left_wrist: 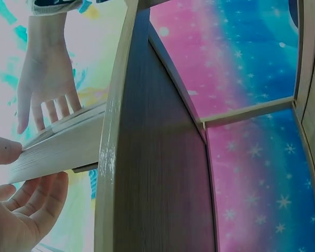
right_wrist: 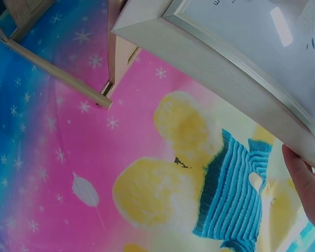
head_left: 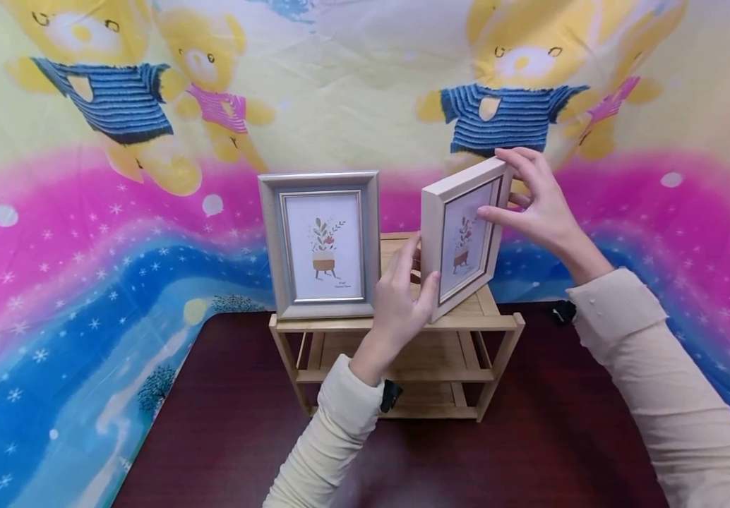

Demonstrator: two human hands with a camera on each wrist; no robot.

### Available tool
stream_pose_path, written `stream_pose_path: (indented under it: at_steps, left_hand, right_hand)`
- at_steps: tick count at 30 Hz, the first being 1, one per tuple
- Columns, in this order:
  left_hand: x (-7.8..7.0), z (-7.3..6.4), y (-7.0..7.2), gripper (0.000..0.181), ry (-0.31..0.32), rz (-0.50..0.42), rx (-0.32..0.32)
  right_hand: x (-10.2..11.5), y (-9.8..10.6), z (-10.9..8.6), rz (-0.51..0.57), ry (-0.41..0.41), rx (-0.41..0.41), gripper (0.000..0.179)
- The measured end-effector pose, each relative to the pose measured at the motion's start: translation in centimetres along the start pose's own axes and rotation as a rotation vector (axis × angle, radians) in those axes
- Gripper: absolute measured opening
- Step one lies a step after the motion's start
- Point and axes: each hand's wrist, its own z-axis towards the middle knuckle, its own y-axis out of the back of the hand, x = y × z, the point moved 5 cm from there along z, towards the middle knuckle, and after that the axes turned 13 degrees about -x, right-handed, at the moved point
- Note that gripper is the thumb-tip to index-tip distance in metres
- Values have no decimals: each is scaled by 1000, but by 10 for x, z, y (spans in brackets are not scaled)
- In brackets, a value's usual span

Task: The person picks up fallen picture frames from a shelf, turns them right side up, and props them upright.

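Observation:
Both hands hold a cream picture frame (head_left: 431,212) with a potted-plant print, upright and turned at an angle on the right part of a wooden shelf rack's (head_left: 397,324) top. My left hand (head_left: 399,293) grips its lower left edge, thumb at the front and fingers behind. At the upper right corner, my right hand (head_left: 539,204) pinches the frame, thumb over the front and fingers at the top and back. Left of it a grey-silver picture frame (head_left: 268,247) with the same print stands facing forward. In the left wrist view, the left fingers (left_wrist: 47,202) curl under the held frame's edge.
The rack has lower shelves and stands on a dark reddish table (head_left: 212,423). Behind and around hangs a colourful cloth (head_left: 339,92) with printed bears and snowflakes. A small black object (head_left: 563,312) lies at the table's back right, near the right sleeve.

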Motion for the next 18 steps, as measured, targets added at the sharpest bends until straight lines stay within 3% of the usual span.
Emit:
stream_pose_path:
  at_steps: [8,18]
  left_hand:
    - [-7,-2,-3,53,-38,-42,-2]
    - [-14,-4,-5,54,-86,0,-32]
  right_hand:
    - [-3,-7,6,77,11,44,76]
    - [-4,-15,8,264,47,91,81]
